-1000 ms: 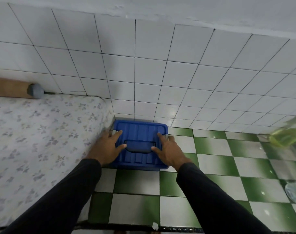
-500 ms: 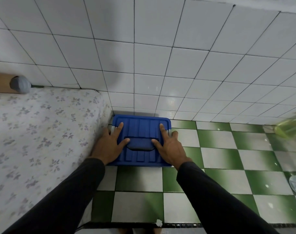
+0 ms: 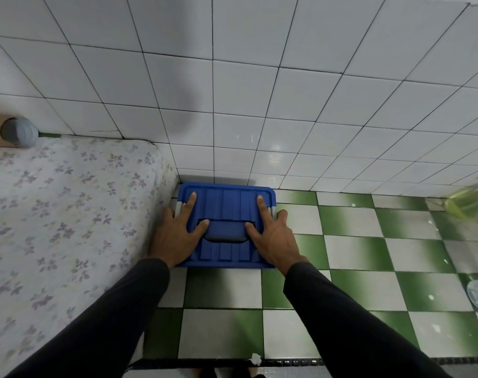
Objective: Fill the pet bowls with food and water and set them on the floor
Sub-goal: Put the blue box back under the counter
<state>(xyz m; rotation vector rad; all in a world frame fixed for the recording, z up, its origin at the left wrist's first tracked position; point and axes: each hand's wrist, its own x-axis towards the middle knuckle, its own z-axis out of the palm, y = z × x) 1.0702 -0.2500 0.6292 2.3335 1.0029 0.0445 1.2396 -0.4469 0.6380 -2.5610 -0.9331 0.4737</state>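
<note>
Pressing flat on a blue bin (image 3: 227, 225) in the floor's corner beside the mattress (image 3: 69, 214), the left hand (image 3: 178, 236) and right hand (image 3: 273, 236) lie spread open, gripping nothing. No bowls show; filling and setting down seemingly remain.

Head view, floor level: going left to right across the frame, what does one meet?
Floral mattress → left hand → blue box lid → right hand → green-and-white checkered floor → blurred yellow-green thing at the right edge.
</note>
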